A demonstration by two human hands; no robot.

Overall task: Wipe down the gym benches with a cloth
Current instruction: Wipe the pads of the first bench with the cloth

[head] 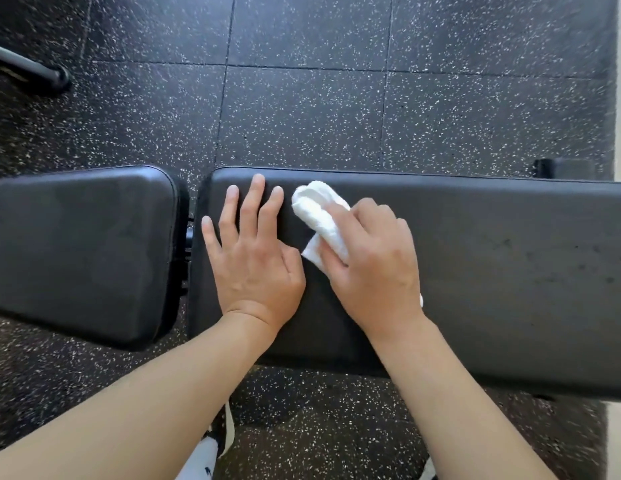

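Note:
A black padded gym bench runs across the view in two pads: a long pad on the right and a shorter seat pad on the left, with a narrow gap between them. My left hand lies flat with spread fingers on the long pad near its left end. Just to its right, my right hand grips a bunched white cloth and presses it on the same pad. Part of the cloth is hidden under my fingers.
Black rubber floor tiles with white specks surround the bench. A black metal tube with a round foot lies at the far left. A small black bracket shows behind the long pad. A pale wall edge runs down the right side.

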